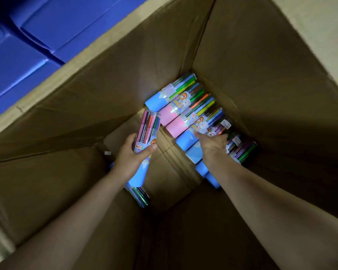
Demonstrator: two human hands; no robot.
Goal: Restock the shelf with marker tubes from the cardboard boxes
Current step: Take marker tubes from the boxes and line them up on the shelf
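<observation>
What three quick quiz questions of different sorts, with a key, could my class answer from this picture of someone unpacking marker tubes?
1. True or false: the left hand grips a marker tube.
2. Where does the row of tubes lie in the cardboard box? A) against the right-hand wall B) stacked in the middle C) outside it
3. Fill in: the right hand reaches onto the ____.

Key: 1 true; 2 A; 3 row of tubes

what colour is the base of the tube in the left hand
Light blue, on the tube in the left hand; head view.
</observation>
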